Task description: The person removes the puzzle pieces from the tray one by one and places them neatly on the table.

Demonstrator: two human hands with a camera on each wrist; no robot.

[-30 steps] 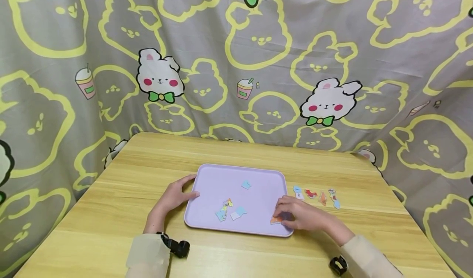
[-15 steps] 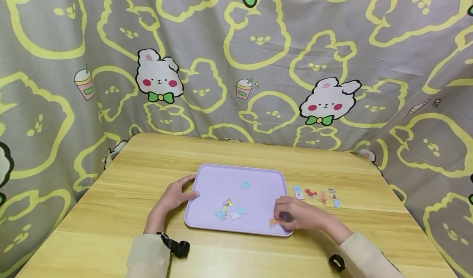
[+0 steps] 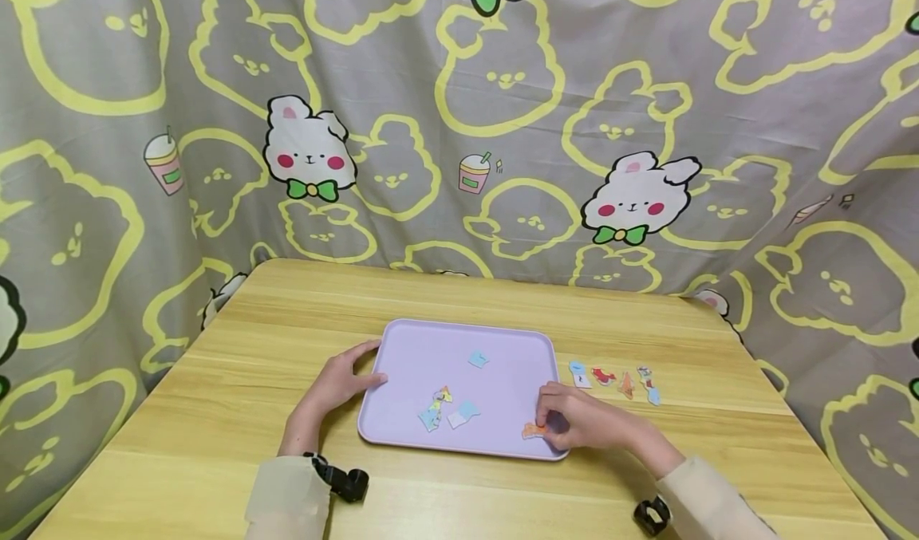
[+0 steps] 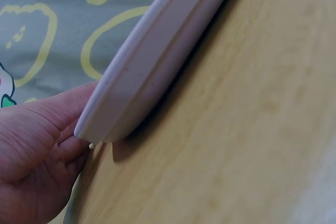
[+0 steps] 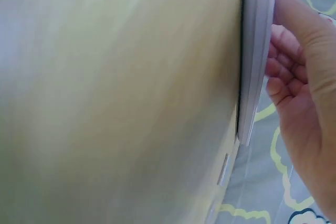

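A lilac tray [image 3: 431, 348] lies on the wooden table, and my left hand [image 3: 345, 376] grips its left rim, thumb over the edge. From the left wrist view, that hand [image 4: 47, 150] has its fingers at the tray's outer side. Over the front right corner, my right hand [image 3: 574, 414] pinches an orange puzzle piece [image 3: 533, 430] against the tray floor; the fingertips hide part of it. Further left on the tray are a yellow-and-blue puzzle piece [image 3: 434, 411], a blue-and-white one [image 3: 463, 414] and a light blue one [image 3: 479, 358].
Right of the tray, more pieces lie in a row on the table [image 3: 445, 492]: a blue-and-white piece [image 3: 580, 374], a red piece [image 3: 604, 376], an orange piece [image 3: 627, 384] and a multicoloured pair [image 3: 649, 385]. A patterned curtain [image 3: 402, 61] hangs behind the table.
The orange puzzle piece under my right fingers has shifted slightly left, and more of it shows. My left hand and the tray have stayed put.
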